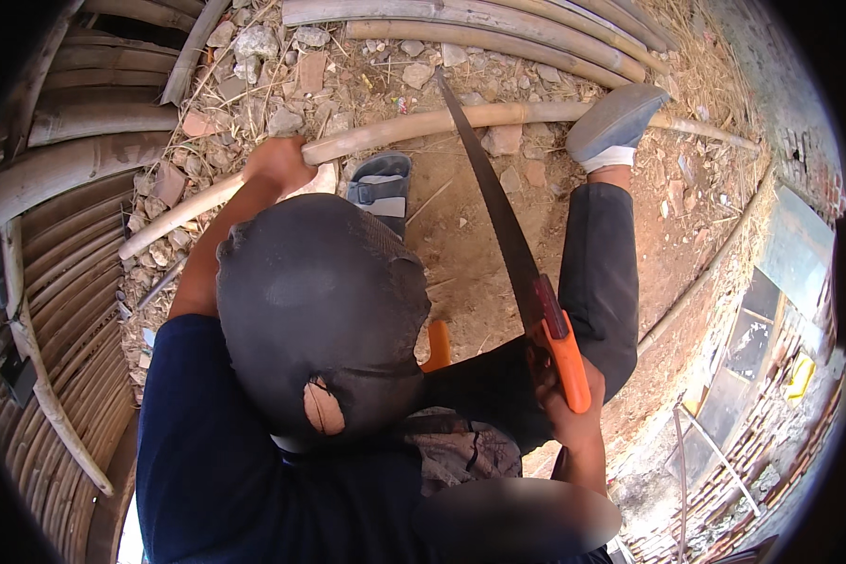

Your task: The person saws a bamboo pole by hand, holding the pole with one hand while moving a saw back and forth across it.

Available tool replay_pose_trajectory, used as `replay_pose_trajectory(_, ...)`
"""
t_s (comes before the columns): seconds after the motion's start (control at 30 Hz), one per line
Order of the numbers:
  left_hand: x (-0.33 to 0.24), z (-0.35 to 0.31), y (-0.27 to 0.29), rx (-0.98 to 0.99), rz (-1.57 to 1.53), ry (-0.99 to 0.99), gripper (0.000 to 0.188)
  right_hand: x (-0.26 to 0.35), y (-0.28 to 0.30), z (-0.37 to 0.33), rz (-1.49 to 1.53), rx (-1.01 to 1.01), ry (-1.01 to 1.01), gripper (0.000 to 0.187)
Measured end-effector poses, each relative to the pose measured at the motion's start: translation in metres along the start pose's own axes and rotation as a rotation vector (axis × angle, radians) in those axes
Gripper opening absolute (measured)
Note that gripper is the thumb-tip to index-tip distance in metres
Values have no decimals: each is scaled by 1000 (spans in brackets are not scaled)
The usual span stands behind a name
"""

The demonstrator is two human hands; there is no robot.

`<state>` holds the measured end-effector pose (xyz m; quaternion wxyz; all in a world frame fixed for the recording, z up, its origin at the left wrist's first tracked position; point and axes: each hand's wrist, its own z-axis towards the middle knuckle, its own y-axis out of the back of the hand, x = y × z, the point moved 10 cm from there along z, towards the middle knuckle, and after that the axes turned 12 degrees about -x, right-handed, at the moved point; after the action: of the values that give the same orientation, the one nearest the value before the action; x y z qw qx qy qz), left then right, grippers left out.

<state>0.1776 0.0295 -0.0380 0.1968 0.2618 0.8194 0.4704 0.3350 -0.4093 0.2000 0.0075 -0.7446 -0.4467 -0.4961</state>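
Note:
My left hand (280, 165) is closed round a long pale bamboo pole (385, 133) lying across the stony ground. At the right, my right hand (570, 399) grips the orange handle of a handsaw (498, 202). Its dark blade slants up and left, and its far end crosses over the pole; whether the teeth touch it I cannot tell. A foot in a grey-blue shoe (617, 117) presses on the pole's right part. Another shoe (380, 185) stands just below the pole's middle. A rounded black covering (315, 282) with a torn hole hides much of the lower left.
Several split bamboo lengths (479, 38) lie along the far edge. Broken stones and brick (287, 122) litter the ground round the pole. Bamboo slats (66, 329) line the left side, and a brick wall (771, 470) rises at the right. An orange piece (438, 346) pokes out beside the black covering.

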Motion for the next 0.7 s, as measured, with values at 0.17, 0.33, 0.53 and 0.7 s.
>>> replay_pose_trajectory(0.17,2,-7,-10,16,8,25,46,-3,-8,12,98,0,-70,16)
replay_pose_trajectory(0.33,3,-1,-9,21,18,-14,48,-20,-25,27,87,64,-53,14)
replay_pose_trajectory(0.53,-1,-7,-8,46,14,38,49,-13,-19,23,77,21,-38,12)
replay_pose_trajectory(0.7,6,-5,-9,42,19,19,49,-20,-36,42,33,62,27,19)
